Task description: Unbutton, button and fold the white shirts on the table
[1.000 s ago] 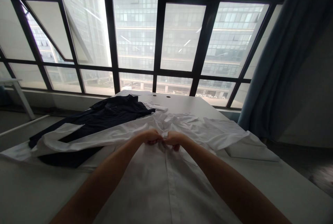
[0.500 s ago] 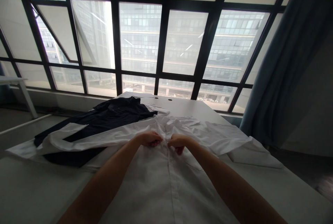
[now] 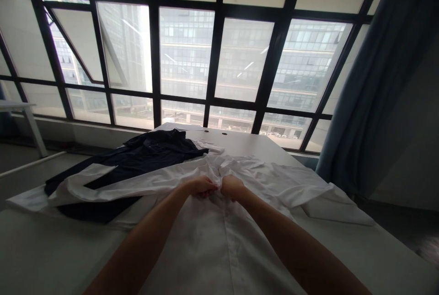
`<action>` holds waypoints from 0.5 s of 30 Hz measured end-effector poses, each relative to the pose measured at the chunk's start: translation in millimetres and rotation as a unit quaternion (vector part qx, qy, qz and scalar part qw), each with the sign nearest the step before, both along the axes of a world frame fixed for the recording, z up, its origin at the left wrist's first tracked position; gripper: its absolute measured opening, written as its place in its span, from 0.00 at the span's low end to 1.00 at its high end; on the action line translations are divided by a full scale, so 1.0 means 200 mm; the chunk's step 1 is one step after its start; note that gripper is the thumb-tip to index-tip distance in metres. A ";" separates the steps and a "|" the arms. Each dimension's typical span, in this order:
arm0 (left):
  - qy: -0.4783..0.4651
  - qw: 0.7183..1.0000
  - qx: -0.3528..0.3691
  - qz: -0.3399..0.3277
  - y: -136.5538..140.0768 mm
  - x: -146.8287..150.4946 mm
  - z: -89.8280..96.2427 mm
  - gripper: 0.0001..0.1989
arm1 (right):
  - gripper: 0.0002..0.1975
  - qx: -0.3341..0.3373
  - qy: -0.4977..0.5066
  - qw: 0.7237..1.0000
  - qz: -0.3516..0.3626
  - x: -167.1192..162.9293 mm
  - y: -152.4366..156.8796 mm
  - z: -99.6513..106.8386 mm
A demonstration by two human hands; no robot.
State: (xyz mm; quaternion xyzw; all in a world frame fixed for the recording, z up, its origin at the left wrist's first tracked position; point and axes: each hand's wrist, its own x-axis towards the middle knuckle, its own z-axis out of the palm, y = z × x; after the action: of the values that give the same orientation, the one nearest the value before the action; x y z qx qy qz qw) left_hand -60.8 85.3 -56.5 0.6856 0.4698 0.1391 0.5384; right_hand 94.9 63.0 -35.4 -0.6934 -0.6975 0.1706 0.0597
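Note:
A white long-sleeved shirt [image 3: 206,240] lies front up across the table, its button placket running down the middle and its sleeves spread to both sides. My left hand [image 3: 203,186] pinches the shirt's front edge just left of the placket, below the collar area. Close beside it, my right hand [image 3: 233,188] is closed on the placket's other side. Both hands nearly meet at the front opening. Any button between the fingers is too small and too covered to make out.
A dark navy shirt [image 3: 154,148] lies on the left of the white table [image 3: 346,249], partly under the white sleeve. More white cloth lies behind. Large windows [image 3: 185,57] stand beyond, with a blue-grey curtain [image 3: 353,112] at right and another table [image 3: 15,104] far left.
My right hand has turned, its fingers now more hidden behind its back. The left hand has shifted slightly towards the placket. The shirt stays in place.

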 end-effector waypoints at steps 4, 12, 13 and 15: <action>0.010 0.999 0.008 0.035 0.00 0.05 -0.01 0.18 | 0.09 0.023 0.081 0.996 0.017 0.09 -0.03 0.05; -0.091 0.990 -0.011 0.104 -0.05 0.19 -0.04 0.17 | 0.07 0.074 0.273 0.953 0.104 0.21 -0.02 -0.13; -0.106 0.988 -0.018 0.110 -0.05 0.20 -0.05 0.17 | 0.07 0.081 0.291 0.948 0.098 0.22 -0.01 -0.16; -0.138 0.982 -0.035 0.122 -0.07 0.21 -0.06 0.18 | 0.07 0.097 0.329 0.935 0.088 0.23 -0.01 -0.22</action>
State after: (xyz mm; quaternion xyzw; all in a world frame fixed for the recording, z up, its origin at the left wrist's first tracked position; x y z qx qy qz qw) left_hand -18.7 71.8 -68.9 0.5777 0.4759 0.2806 0.6009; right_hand 141.1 61.7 -78.7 -0.5254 -0.7103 0.3251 0.3372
